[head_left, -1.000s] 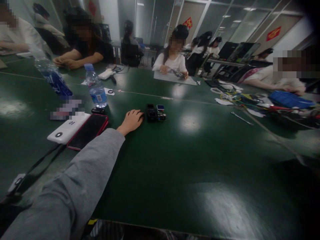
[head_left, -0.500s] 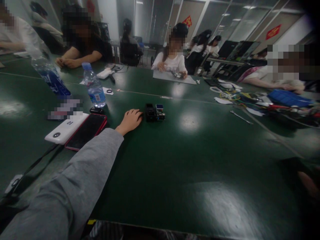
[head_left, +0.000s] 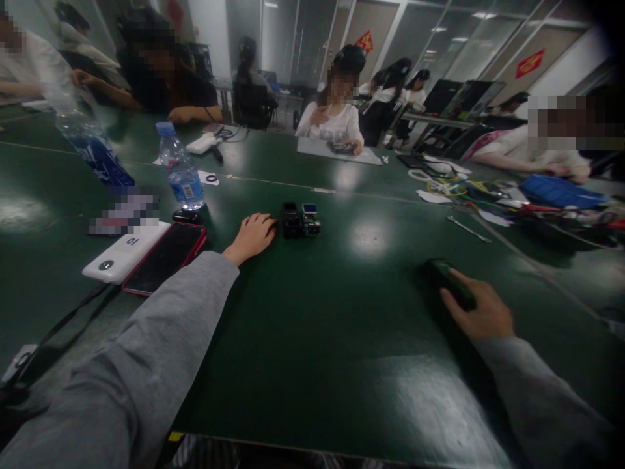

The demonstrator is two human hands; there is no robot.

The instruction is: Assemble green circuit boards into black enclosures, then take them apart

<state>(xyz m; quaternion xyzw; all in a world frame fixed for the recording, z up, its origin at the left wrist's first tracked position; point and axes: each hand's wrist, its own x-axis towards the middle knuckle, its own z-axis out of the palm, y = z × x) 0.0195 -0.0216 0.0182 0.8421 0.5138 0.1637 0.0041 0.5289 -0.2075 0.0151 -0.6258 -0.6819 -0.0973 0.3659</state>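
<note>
My left hand (head_left: 252, 237) lies palm down on the green table, fingers stretched out and slightly apart. Just beyond its fingertips sits a small black box-like device (head_left: 291, 220). Touching or close against that device is a little electronic module (head_left: 311, 221) with a bluish panel and a bare circuit part. On the right, my right hand (head_left: 482, 309) is closed around a dark oblong object (head_left: 452, 281), thumb on the near side. Its kind is unclear in the dim light, and the hand covers its near end. It appears slightly above the tabletop.
Left of my forearm lie a red-edged phone (head_left: 165, 259), a white power bank (head_left: 124, 253) with a cord, and a water bottle (head_left: 182, 170). A wrench (head_left: 469, 229) and a tangle of cables with a blue pouch (head_left: 561, 198) are at the right. Several people sit around.
My right hand has come in from the right edge, carrying the dark oblong object leftward over the table. My left hand stays put. Across the table, a person in black has moved their arms apart.
</note>
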